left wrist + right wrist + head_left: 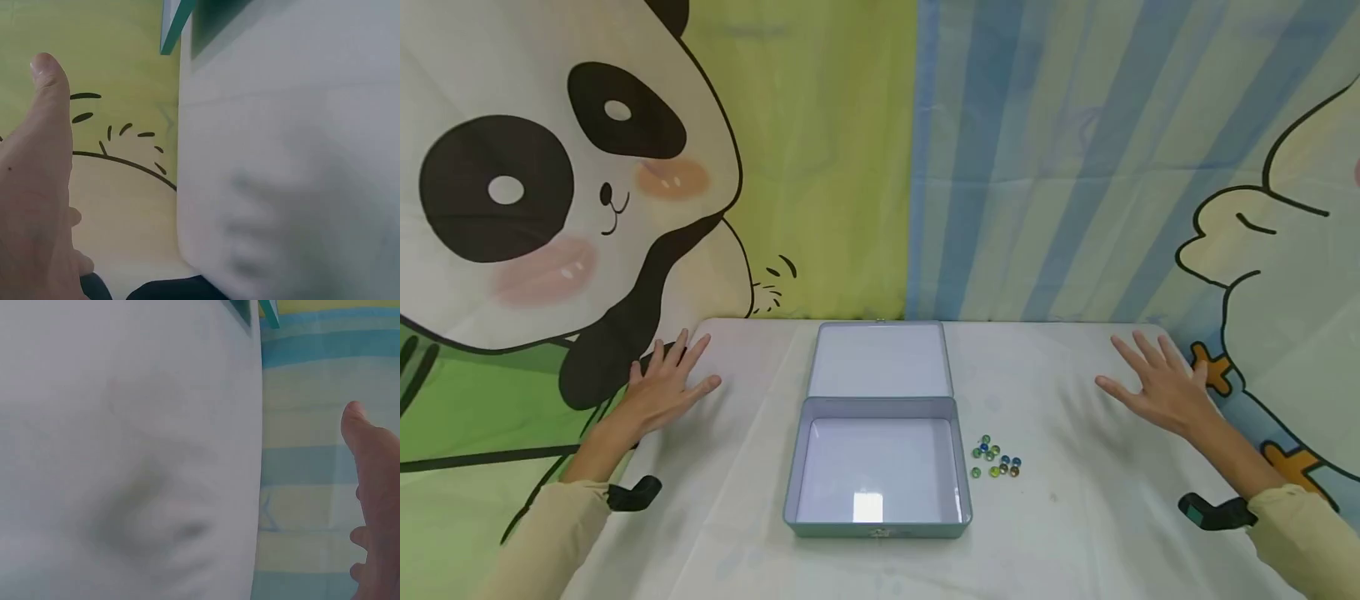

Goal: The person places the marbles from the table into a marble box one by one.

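Fingers spread, the left hand point(666, 390) hovers over the left side of the white table and holds nothing. On the opposite side the right hand point(1165, 387) is spread in the same way, also with nothing in it. Between them stands a shallow grey-green metal box point(880, 530), its hinged lid point(880, 360) laid back toward the curtain. Just right of the box lies a loose group of small glass marbles point(990, 456), green, blue and brownish. Both hands are well apart from box and marbles. In the left wrist view the left thumb point(47, 81) points upward.
A white cloth covers the table point(1075, 542). Behind its far edge hangs a curtain point(820, 167) with a panda and a white cartoon figure. Dark wrist-worn devices point(634, 494) sit at both cuffs. A teal edge of the box point(269, 312) shows in the right wrist view.
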### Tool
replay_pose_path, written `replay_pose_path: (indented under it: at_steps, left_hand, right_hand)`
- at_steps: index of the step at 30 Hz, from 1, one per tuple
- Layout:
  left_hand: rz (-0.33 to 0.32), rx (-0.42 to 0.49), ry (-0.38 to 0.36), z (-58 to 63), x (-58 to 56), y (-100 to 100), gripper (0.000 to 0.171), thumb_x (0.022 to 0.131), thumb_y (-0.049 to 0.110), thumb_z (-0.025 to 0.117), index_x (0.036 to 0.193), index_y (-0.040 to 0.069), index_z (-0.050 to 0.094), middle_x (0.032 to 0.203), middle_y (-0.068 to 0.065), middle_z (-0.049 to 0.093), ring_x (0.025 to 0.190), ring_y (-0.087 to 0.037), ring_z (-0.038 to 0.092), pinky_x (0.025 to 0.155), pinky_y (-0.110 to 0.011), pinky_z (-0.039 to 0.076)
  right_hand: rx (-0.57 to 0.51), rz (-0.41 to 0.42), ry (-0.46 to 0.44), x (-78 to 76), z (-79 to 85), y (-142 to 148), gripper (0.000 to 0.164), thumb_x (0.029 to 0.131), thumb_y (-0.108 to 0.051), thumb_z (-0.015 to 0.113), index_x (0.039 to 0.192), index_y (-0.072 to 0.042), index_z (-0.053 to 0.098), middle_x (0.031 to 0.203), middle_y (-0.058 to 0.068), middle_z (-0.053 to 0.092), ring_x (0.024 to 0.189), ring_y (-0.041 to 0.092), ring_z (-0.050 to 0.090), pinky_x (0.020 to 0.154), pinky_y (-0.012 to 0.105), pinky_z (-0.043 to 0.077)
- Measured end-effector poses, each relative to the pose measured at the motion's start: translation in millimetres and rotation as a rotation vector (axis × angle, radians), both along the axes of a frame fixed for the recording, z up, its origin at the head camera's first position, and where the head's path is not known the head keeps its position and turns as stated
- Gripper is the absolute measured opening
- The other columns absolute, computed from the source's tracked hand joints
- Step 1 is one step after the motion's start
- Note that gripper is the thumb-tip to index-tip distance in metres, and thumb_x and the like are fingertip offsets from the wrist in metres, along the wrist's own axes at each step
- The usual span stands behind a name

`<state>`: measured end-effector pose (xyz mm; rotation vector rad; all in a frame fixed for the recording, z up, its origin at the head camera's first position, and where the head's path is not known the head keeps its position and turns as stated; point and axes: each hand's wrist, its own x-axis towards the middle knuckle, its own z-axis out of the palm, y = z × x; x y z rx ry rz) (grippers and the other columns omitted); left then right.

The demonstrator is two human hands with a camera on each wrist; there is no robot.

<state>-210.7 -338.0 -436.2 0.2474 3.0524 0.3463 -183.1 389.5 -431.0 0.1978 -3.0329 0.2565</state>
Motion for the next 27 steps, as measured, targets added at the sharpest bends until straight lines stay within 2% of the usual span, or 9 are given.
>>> replay_pose_path:
  at_steps: [3,5,7,10,14,17,20,24,27]
  left_hand:
    - [-0.024,0.094,0.009,-9.9,2.8,8,0.081,0.096,0.060,0.041,0.158,0.023,0.004,0.163,-0.022,0.000,0.141,-0.062,0.003,0.100,-0.085,0.005]
    - [-0.060,0.234,0.008,-20.8,8.9,17,0.075,0.099,0.053,0.041,0.158,0.021,0.007,0.163,-0.023,0.004,0.143,-0.058,0.005,0.103,-0.082,0.008]
    - [-0.113,0.398,-0.008,-34.1,20.6,29,0.069,0.103,0.046,0.038,0.158,0.018,0.008,0.162,-0.025,0.008,0.144,-0.056,0.008,0.107,-0.078,0.012]
    - [-0.185,0.637,-0.070,-55.4,44.7,49,0.061,0.106,0.040,0.030,0.158,0.017,0.007,0.162,-0.023,0.011,0.146,-0.051,0.014,0.114,-0.067,0.021]
    - [-0.254,0.820,-0.111,-80.2,70.7,70,0.056,0.108,0.028,0.030,0.158,0.018,0.006,0.162,-0.020,0.013,0.144,-0.049,0.022,0.115,-0.032,0.037]
    - [-0.277,0.882,-0.130,-95.5,81.2,78,0.057,0.106,0.014,0.033,0.157,0.018,0.007,0.162,-0.020,0.016,0.142,-0.048,0.023,0.108,-0.010,0.033]
    - [-0.272,0.931,-0.179,-106.7,85.1,82,0.058,0.106,0.010,0.032,0.157,0.018,0.007,0.161,-0.019,0.018,0.142,-0.047,0.023,0.103,-0.006,0.029]
    - [-0.270,1.034,-0.285,-114.1,79.0,89,0.065,0.105,0.010,0.037,0.158,0.019,0.001,0.164,-0.013,0.014,0.147,-0.042,0.017,0.103,-0.007,0.029]
    - [-0.257,1.057,-0.341,-117.0,74.9,94,0.073,0.103,0.013,0.045,0.157,0.025,-0.002,0.165,-0.008,0.011,0.150,-0.014,0.021,0.103,-0.007,0.031]
  right_hand:
    - [-0.076,0.052,-0.016,4.1,-3.5,-12,0.082,0.089,-0.054,0.059,0.150,-0.007,0.032,0.152,0.032,0.030,0.139,0.056,0.022,0.098,0.086,0.012]
    - [-0.183,0.110,-0.042,10.2,-10.7,-25,0.072,0.090,-0.043,0.064,0.144,-0.001,0.041,0.145,0.033,0.040,0.130,0.054,0.039,0.099,0.079,0.029]
    - [-0.291,0.179,-0.074,18.7,-23.7,-42,0.060,0.090,-0.033,0.067,0.135,0.003,0.049,0.135,0.031,0.051,0.116,0.047,0.054,0.093,0.065,0.047]
    - [-0.440,0.256,-0.127,33.1,-48.0,-67,0.043,0.090,-0.024,0.069,0.123,0.002,0.058,0.116,0.020,0.064,0.096,0.026,0.066,0.079,0.040,0.059]
    - [-0.546,0.331,-0.134,48.3,-80.1,-90,0.029,0.087,-0.018,0.072,0.111,-0.003,0.063,0.101,0.006,0.066,0.082,0.001,0.060,0.068,0.021,0.054]
    - [-0.582,0.398,-0.085,53.6,-98.9,-100,0.024,0.086,-0.010,0.072,0.108,-0.005,0.064,0.099,0.004,0.066,0.080,-0.004,0.057,0.065,0.019,0.053]
    - [-0.581,0.414,-0.028,54.6,-111.0,-104,0.024,0.085,-0.004,0.071,0.108,-0.006,0.066,0.098,0.003,0.066,0.079,-0.004,0.056,0.064,0.019,0.053]
    - [-0.569,0.391,-0.029,51.2,-112.9,-100,0.023,0.084,-0.002,0.070,0.107,-0.009,0.067,0.096,0.001,0.065,0.078,-0.005,0.054,0.063,0.018,0.051]
    - [-0.537,0.439,-0.031,49.3,-112.5,-96,0.022,0.084,-0.002,0.070,0.104,-0.010,0.069,0.096,0.000,0.066,0.079,-0.005,0.054,0.063,0.018,0.051]
